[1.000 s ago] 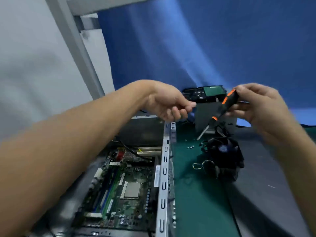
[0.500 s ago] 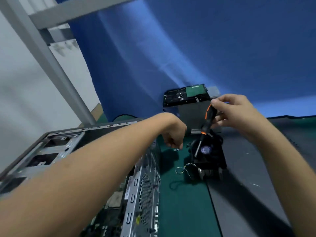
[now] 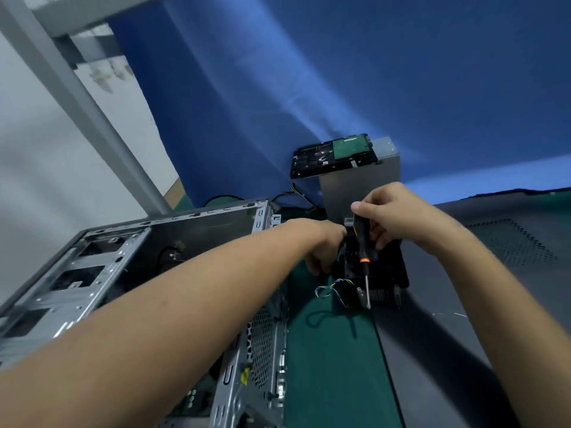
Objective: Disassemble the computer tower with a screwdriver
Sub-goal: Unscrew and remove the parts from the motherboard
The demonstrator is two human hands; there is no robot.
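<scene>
Swinging from a slant to nearly upright, the screwdriver [image 3: 361, 237] now hangs tip-down over the cooler fan [image 3: 390, 268], its handle grasped by the right hand [image 3: 398, 214]. The left hand [image 3: 324, 251] has sunk beside the fan, fingers curled, holding what I cannot tell. With the computer tower [image 3: 200, 233] lying open at left, a sudden drop of the right hand could drive the bare tip into the fan's wires [image 3: 332, 288].

Workbench corner with blue-draped backdrop, even indoor light.
Blue cloth backdrop [image 3: 340, 88] fills the far side and right, creased, with a pale diagonal sheen. Grey metal frame post [image 3: 99, 125] slants up at left and meets a crossbar [image 3: 77, 13] at top left. White wall [image 3: 31, 196] at far left. Green mat [image 3: 333, 366] covers the near centre. A dark grey sheet [image 3: 432, 350] lies beside it on the right, with a perforated patch at its far end.
</scene>
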